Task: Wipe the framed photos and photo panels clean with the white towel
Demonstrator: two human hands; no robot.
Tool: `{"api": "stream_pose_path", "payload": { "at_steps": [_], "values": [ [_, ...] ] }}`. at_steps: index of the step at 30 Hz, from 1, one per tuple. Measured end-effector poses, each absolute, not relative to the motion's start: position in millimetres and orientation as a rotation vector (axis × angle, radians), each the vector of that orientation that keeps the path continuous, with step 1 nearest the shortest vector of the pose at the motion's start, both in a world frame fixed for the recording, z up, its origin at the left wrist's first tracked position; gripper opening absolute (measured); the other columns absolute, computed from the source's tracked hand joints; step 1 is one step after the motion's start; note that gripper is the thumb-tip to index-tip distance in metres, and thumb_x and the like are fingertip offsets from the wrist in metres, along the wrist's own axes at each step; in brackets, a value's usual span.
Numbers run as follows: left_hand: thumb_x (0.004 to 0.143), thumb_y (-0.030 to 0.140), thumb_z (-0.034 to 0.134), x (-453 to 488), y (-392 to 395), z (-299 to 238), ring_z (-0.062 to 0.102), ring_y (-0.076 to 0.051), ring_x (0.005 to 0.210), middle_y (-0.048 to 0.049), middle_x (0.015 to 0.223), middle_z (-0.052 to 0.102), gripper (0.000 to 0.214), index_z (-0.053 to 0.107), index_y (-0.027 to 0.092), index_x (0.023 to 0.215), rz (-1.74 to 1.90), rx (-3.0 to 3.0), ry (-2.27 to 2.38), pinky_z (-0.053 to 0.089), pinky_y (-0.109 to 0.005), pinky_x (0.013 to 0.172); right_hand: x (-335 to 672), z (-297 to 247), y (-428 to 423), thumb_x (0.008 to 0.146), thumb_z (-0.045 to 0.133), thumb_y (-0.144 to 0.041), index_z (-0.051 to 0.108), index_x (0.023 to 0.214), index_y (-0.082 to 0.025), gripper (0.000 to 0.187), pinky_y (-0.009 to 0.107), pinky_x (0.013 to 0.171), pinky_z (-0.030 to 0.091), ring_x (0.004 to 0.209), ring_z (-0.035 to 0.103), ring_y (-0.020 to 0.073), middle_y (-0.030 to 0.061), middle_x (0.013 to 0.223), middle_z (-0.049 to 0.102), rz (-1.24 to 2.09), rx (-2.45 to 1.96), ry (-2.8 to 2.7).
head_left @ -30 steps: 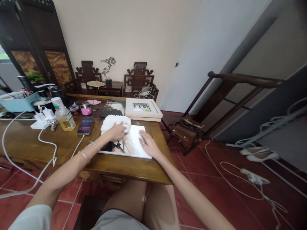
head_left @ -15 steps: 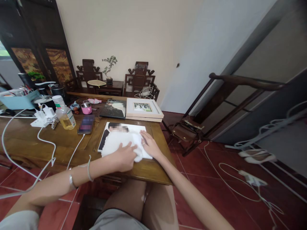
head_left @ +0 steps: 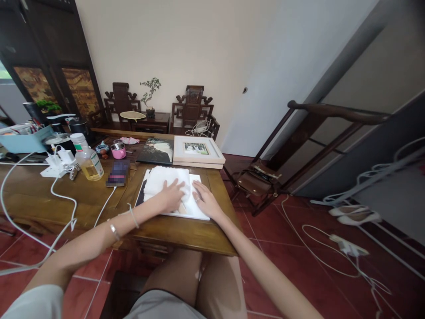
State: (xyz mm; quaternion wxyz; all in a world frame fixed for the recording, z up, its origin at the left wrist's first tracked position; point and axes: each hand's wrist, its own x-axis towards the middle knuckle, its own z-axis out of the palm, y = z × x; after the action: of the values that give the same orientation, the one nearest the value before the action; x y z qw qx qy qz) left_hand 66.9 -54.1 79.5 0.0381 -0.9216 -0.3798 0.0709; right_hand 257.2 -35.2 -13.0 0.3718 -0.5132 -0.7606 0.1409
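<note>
A white cloth [head_left: 162,177] lies over most of a printed photo panel [head_left: 199,212] on the wooden table [head_left: 186,235]. My left hand [head_left: 173,196], fingers spread, presses down on the cloth near its right part. My right hand [head_left: 206,199] rests flat on the panel's right side, close beside the cloth, with a ring on one finger. Only the dark left edge and the white right and lower parts of the panel show; the cloth hides the rest.
Behind the panel lie a dark photo panel [head_left: 155,150] and stacked white frames [head_left: 199,150]. To the left are a phone [head_left: 117,173] on a cable, a bottle [head_left: 89,159], a pink cup [head_left: 118,149] and a power strip [head_left: 55,166]. A chair [head_left: 265,177] holds a brown bag.
My left hand has moved away from me with the cloth, which now covers the panel's upper part and bares some of its lower edge. My right hand has stayed in place.
</note>
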Motion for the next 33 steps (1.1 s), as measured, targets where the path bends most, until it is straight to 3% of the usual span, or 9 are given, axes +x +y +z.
{"api": "stream_pose_path", "payload": {
  "at_steps": [5, 8, 13, 18, 22, 28, 33],
  "values": [
    [0.08, 0.012, 0.046, 58.3, -133.0, 92.1, 0.025, -0.039, 0.136, -0.0153, 0.149, 0.03, 0.037, 0.062, 0.012, 0.114, 0.312, -2.93, -1.026, 0.034, -0.063, 0.1, 258.2, -13.0, -35.8, 0.084, 0.042, -0.02, 0.053, 0.129, -0.011, 0.048, 0.048, 0.115, 0.027, 0.135, 0.036, 0.0257, 0.014, 0.14, 0.047, 0.388, -1.328, -1.957],
    [0.081, 0.012, 0.046, 53.5, -142.4, 96.8, 0.025, -0.037, 0.137, -0.013, 0.15, 0.03, 0.035, 0.062, 0.012, 0.112, 0.32, -2.975, -0.991, 0.035, -0.06, 0.101, 258.6, -15.0, -35.0, 0.082, 0.042, -0.018, 0.052, 0.13, -0.011, 0.049, 0.047, 0.115, 0.027, 0.135, 0.036, 0.0251, 0.0134, 0.141, 0.047, 0.384, -1.317, -1.958],
    [0.085, 0.012, 0.042, 56.3, -82.2, 88.0, 0.022, -0.034, 0.139, -0.012, 0.15, 0.029, 0.034, 0.06, 0.015, 0.113, 0.251, -2.943, -1.159, 0.03, -0.063, 0.102, 258.4, -16.8, -34.1, 0.087, 0.043, -0.026, 0.054, 0.128, -0.014, 0.044, 0.05, 0.113, 0.029, 0.134, 0.038, 0.0261, 0.0134, 0.139, 0.049, 0.361, -1.311, -1.945],
    [0.089, 0.011, 0.039, 44.6, -9.6, 76.1, 0.021, -0.032, 0.139, -0.0135, 0.149, 0.031, 0.03, 0.059, 0.01, 0.111, 0.061, -2.846, -1.292, 0.023, -0.06, 0.107, 258.1, -14.4, -34.8, 0.088, 0.042, -0.028, 0.055, 0.126, -0.014, 0.043, 0.05, 0.112, 0.03, 0.133, 0.04, 0.0263, 0.0144, 0.138, 0.049, 0.351, -1.315, -1.954],
    [0.089, 0.008, 0.035, 32.9, 2.5, 77.4, 0.023, -0.032, 0.138, -0.0142, 0.149, 0.03, 0.032, 0.059, 0.008, 0.109, 0.014, -2.793, -1.348, 0.024, -0.058, 0.107, 257.9, -14.0, -34.7, 0.087, 0.043, -0.028, 0.056, 0.126, -0.016, 0.043, 0.051, 0.112, 0.03, 0.132, 0.04, 0.0267, 0.0133, 0.138, 0.05, 0.361, -1.294, -1.937],
    [0.083, 0.009, 0.043, 43.3, -73.5, 82.9, 0.022, -0.035, 0.139, -0.0123, 0.15, 0.029, 0.033, 0.063, 0.013, 0.108, 0.223, -2.86, -1.196, 0.028, -0.062, 0.104, 257.7, -15.0, -34.4, 0.087, 0.043, -0.027, 0.055, 0.127, -0.015, 0.044, 0.051, 0.113, 0.029, 0.133, 0.039, 0.0265, 0.0133, 0.138, 0.05, 0.368, -1.306, -1.943],
    [0.082, 0.017, 0.048, 46.5, -144.5, 77.7, 0.021, -0.038, 0.138, -0.0123, 0.151, 0.027, 0.031, 0.065, 0.014, 0.106, 0.153, -2.939, -0.979, 0.028, -0.063, 0.104, 259.3, -15.4, -34.8, 0.08, 0.043, -0.015, 0.053, 0.129, -0.014, 0.05, 0.05, 0.114, 0.027, 0.134, 0.037, 0.0256, 0.0129, 0.14, 0.048, 0.384, -1.296, -1.957]
  ]
}}
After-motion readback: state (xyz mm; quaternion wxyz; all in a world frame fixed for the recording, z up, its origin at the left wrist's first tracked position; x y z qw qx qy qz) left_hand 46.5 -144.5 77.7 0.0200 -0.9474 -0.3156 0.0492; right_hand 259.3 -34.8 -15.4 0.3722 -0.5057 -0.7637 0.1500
